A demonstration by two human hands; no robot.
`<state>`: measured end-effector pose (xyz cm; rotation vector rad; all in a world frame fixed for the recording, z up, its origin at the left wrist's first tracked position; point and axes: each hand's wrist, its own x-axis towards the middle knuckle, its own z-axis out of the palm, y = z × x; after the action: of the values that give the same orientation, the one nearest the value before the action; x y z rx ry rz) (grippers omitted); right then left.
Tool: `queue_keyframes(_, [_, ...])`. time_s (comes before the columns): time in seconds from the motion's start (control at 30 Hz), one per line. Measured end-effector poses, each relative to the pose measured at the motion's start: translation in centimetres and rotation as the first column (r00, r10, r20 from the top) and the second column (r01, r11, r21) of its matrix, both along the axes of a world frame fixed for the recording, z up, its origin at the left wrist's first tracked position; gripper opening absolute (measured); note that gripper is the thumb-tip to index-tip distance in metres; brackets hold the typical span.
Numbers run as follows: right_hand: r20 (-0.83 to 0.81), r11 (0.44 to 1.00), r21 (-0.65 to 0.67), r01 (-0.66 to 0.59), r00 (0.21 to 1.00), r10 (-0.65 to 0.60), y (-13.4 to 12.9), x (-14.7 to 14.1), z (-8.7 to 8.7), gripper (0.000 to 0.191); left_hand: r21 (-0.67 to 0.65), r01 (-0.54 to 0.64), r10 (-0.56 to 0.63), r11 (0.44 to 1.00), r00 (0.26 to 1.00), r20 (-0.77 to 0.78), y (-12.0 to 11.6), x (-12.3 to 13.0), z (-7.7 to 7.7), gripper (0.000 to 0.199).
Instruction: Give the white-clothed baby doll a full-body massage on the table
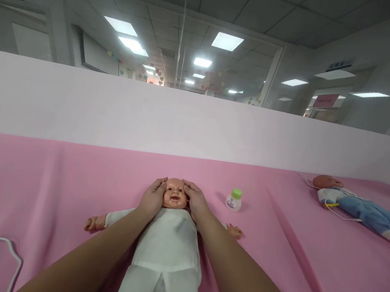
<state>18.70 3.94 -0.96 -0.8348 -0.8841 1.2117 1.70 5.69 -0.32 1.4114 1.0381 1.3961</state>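
Note:
A baby doll (169, 238) in white clothes lies face up on the pink sheet (79, 174), its head away from me and its arms spread out. My left hand (153, 197) rests against the left side of the doll's head, and my right hand (196, 200) against the right side. Both hands cup the head between them, with fingers toward its top. The doll's smiling face shows between my palms. Right of my right hand stands a small white jar (234, 202) with a green lid.
A second doll (369, 211) in blue and white lies at the far right, with a thin tube on it. A white cable (6, 240) curves across the sheet at the lower left. Behind the sheet rises a white wall (148, 116) with windows above.

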Motion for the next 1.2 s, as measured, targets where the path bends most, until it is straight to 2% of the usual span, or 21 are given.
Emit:
queue_keyframes(0.2, [-0.013,0.996,0.065,-0.059,0.998,0.060,-0.4,0.0,0.0,0.053,0.009,0.066,-0.066,0.998,0.997,0.030,0.1,0.0,-0.3,0.055])
queue_keyframes(0.43, [-0.013,0.996,0.061,-0.057,0.998,0.058,-0.6,-0.1,0.3,0.055,-0.011,0.117,-0.116,0.993,0.989,0.089,0.5,-0.2,-0.6,0.058])
queue_keyframes(0.6, [-0.021,0.998,0.039,-0.039,0.999,0.039,0.0,-0.1,0.0,0.052,-0.047,0.101,-0.092,0.994,0.982,0.163,0.5,0.1,-0.3,0.060])
queue_keyframes(0.73, [-0.030,1.000,0.016,0.006,1.000,-0.006,0.9,-0.1,-0.7,0.048,-0.056,0.050,-0.042,0.997,0.991,0.130,0.5,0.3,-0.1,0.050])
queue_keyframes(0.87, [-0.031,0.999,0.027,0.023,0.999,-0.023,1.4,-0.2,-1.0,0.050,-0.038,0.010,-0.006,0.999,0.995,0.103,1.1,0.1,-0.5,0.046])
queue_keyframes(1.0, [-0.020,0.998,0.066,-0.015,1.000,0.017,1.4,-0.3,-0.8,0.053,-0.076,0.040,-0.026,0.996,0.982,0.185,1.3,-0.3,-0.6,0.049])
queue_keyframes(1.2, [-0.024,0.998,0.056,-0.022,0.999,0.023,1.3,-0.5,-0.8,0.051,-0.108,0.098,-0.067,0.989,0.963,0.263,0.2,0.0,0.2,0.057])
